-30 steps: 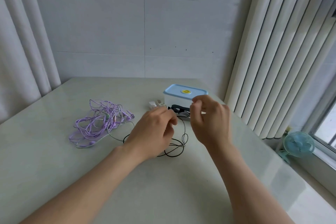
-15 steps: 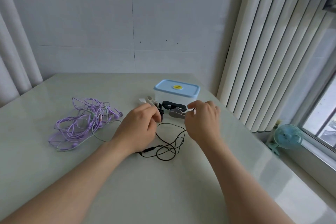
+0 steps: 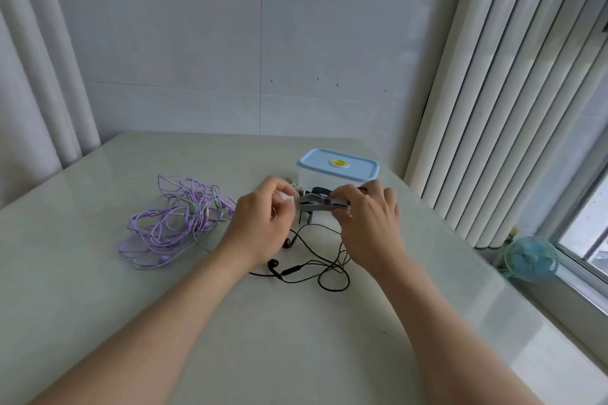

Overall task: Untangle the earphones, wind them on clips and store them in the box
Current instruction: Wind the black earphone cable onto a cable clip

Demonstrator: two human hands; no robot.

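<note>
Both hands hold a grey clip (image 3: 316, 204) just before the lidded box (image 3: 339, 165). The left hand (image 3: 260, 223) has its grip pinched on one end, and the right hand (image 3: 368, 223) has its grip curled round the other. Black earphones (image 3: 306, 268) lie loose on the worktop (image 3: 296, 339) beneath; purple earphones (image 3: 171, 223) lie tangled to the left.

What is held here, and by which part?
The right hand has its grip on the right end of the grey clip. The left hand pinches at its left end; clip or cable cannot be told.
</note>
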